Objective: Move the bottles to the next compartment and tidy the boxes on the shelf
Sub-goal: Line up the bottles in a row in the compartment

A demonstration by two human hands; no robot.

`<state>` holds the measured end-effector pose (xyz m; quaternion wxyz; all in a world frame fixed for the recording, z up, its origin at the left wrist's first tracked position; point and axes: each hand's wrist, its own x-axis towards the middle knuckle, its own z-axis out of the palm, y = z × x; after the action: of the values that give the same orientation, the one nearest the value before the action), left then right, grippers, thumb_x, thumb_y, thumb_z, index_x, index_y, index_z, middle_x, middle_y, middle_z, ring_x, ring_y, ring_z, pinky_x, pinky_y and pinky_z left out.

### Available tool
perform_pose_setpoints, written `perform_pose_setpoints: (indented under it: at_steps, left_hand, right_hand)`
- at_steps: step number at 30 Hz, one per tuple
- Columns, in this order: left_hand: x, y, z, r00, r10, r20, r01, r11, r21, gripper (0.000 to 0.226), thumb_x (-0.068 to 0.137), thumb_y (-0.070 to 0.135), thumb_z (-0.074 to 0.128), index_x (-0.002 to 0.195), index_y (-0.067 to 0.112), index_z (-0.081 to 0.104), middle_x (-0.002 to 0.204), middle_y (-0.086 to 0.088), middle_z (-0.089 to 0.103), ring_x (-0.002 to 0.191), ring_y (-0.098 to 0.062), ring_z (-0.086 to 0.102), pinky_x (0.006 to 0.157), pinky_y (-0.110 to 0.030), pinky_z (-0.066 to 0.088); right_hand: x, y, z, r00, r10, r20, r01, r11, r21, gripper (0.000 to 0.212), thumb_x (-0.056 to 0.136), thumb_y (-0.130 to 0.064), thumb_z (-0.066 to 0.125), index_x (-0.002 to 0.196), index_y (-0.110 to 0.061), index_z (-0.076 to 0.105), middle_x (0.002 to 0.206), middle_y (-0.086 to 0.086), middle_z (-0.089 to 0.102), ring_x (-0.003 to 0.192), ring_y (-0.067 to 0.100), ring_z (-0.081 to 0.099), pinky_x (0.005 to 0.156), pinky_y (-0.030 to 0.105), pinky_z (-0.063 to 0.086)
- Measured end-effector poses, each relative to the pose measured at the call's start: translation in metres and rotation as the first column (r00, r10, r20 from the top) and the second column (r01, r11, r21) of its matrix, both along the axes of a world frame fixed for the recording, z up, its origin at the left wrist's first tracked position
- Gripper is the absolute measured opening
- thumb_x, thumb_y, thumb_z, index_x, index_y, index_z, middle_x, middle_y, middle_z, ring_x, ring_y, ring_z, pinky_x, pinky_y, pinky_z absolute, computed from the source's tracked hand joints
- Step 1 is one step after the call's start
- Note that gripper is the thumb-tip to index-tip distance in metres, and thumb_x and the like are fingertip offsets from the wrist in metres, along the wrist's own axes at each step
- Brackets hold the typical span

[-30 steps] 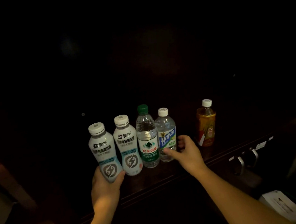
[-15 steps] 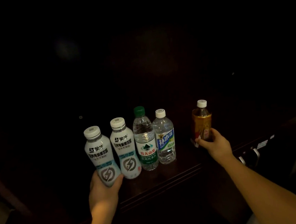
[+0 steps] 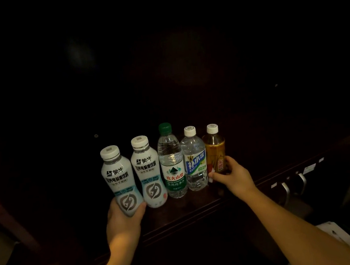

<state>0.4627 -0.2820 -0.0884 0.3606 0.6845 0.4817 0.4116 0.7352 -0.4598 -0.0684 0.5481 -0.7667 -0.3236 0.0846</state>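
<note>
Now left hand [image 3: 122, 223] grips white bottle [image 3: 119, 177]; right hand [image 3: 233, 177] clasps amber bottle [image 3: 215, 152].

Two bare forearms, no sleeves, left hand [image 3: 122, 223] and right hand [image 3: 234, 176] without gloves, rings or watches

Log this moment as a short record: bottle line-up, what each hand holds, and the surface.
bottles: five in a row on the dark wooden shelf
order, left to right: pale blue bottle; second pale blue bottle; green-capped water bottle; white-capped clear bottle; amber tea bottle
left hand: grips the leftmost bottle's base, bottle tilted
right hand: grips the tea bottle
boxes: unclear in the dark
</note>
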Motion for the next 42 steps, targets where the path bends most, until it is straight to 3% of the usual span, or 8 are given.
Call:
perform_pose_setpoints:
  at_steps: [5, 11, 18, 22, 25, 30, 36, 42]
  left_hand:
    - [0.0, -0.004, 0.003, 1.0, 0.008, -0.009, -0.008, 1.0, -0.002, 0.063, 0.065, 0.045, 0.078, 0.117, 0.028, 0.047, 0.106, 0.006, 0.058, 0.084, -0.016, 0.054, 0.071, -0.034, 0.044]
    - [-0.002, -0.007, 0.01, 0.999, -0.019, -0.035, 0.017, 0.999, -0.044, 0.068, 0.065, 0.045, 0.079, 0.122, 0.026, 0.046, 0.115, -0.001, 0.06, 0.095, -0.023, 0.061, 0.074, -0.035, 0.048]
    - [-0.018, -0.025, 0.039, 0.999, -0.028, -0.018, 0.025, 0.989, -0.146, 0.097, 0.072, 0.043, 0.076, 0.146, 0.01, 0.023, 0.146, -0.016, 0.039, 0.129, -0.035, 0.042, 0.099, -0.047, 0.041]
    - [-0.045, -0.043, 0.063, 0.993, -0.119, 0.007, 0.119, 0.992, -0.052, 0.08, 0.077, 0.044, 0.07, 0.14, 0.008, 0.036, 0.136, -0.017, 0.048, 0.12, -0.034, 0.051, 0.09, -0.039, 0.045]
    - [-0.07, -0.052, 0.087, 0.984, -0.179, 0.019, 0.18, 0.983, -0.046, 0.074, 0.08, 0.048, 0.065, 0.139, 0.011, 0.039, 0.135, -0.012, 0.049, 0.12, -0.029, 0.05, 0.088, -0.037, 0.043]
    - [-0.115, -0.064, 0.123, 0.963, -0.267, 0.048, 0.268, 0.963, -0.013, 0.069, 0.083, 0.049, 0.061, 0.138, 0.012, 0.041, 0.132, -0.007, 0.053, 0.113, -0.024, 0.055, 0.076, -0.03, 0.041]
    - [-0.171, -0.073, 0.152, 0.951, -0.307, 0.013, 0.307, 0.951, 0.018, 0.068, 0.083, 0.051, 0.059, 0.136, 0.013, 0.043, 0.132, -0.006, 0.054, 0.114, -0.024, 0.055, 0.08, -0.031, 0.042]
    - [-0.202, -0.074, 0.169, 0.944, -0.327, 0.046, 0.326, 0.945, 0.015, 0.068, 0.083, 0.053, 0.058, 0.137, 0.014, 0.043, 0.133, -0.005, 0.054, 0.111, -0.021, 0.056, 0.073, -0.027, 0.038]
  right_hand:
    - [-0.002, 0.004, -0.001, 1.0, -0.025, -0.008, 0.025, 0.999, -0.026, 0.079, 0.069, -0.044, 0.081, 0.135, -0.024, 0.045, 0.109, -0.013, 0.06, 0.098, 0.007, 0.057, 0.083, 0.024, 0.045]
    - [-0.005, 0.004, 0.002, 0.998, -0.048, -0.051, 0.045, 0.997, -0.056, 0.087, 0.069, -0.044, 0.082, 0.141, -0.021, 0.039, 0.128, -0.002, 0.06, 0.105, 0.011, 0.056, 0.084, 0.026, 0.043]
    - [-0.05, -0.004, 0.022, 0.967, -0.247, -0.066, 0.246, 0.969, -0.029, 0.086, 0.072, -0.053, 0.076, 0.142, -0.018, 0.039, 0.131, 0.002, 0.059, 0.115, 0.024, 0.058, 0.089, 0.037, 0.047]
    - [-0.105, -0.009, 0.047, 0.962, -0.274, 0.01, 0.274, 0.961, -0.036, 0.051, 0.079, -0.052, 0.069, 0.119, -0.022, 0.057, 0.096, -0.013, 0.062, 0.093, 0.016, 0.062, 0.068, 0.026, 0.045]
    - [-0.154, -0.014, 0.069, 0.963, -0.264, 0.056, 0.266, 0.963, -0.032, 0.036, 0.081, -0.051, 0.066, 0.104, -0.024, 0.061, 0.091, -0.011, 0.062, 0.086, 0.013, 0.061, 0.06, 0.023, 0.042]
    - [-0.234, -0.022, 0.106, 0.941, -0.317, 0.116, 0.32, 0.947, -0.009, 0.046, 0.085, -0.049, 0.063, 0.116, -0.017, 0.061, 0.098, -0.005, 0.061, 0.081, 0.011, 0.055, 0.063, 0.026, 0.041]
    - [-0.307, -0.027, 0.135, 0.933, -0.332, 0.141, 0.331, 0.943, 0.031, 0.048, 0.085, -0.046, 0.06, 0.123, -0.018, 0.058, 0.112, 0.0, 0.065, 0.084, 0.015, 0.057, 0.072, 0.033, 0.046]
    - [-0.332, -0.023, 0.147, 0.931, -0.332, 0.15, 0.33, 0.943, 0.04, 0.053, 0.085, -0.048, 0.06, 0.129, -0.017, 0.056, 0.119, 0.004, 0.065, 0.084, 0.015, 0.058, 0.067, 0.03, 0.042]
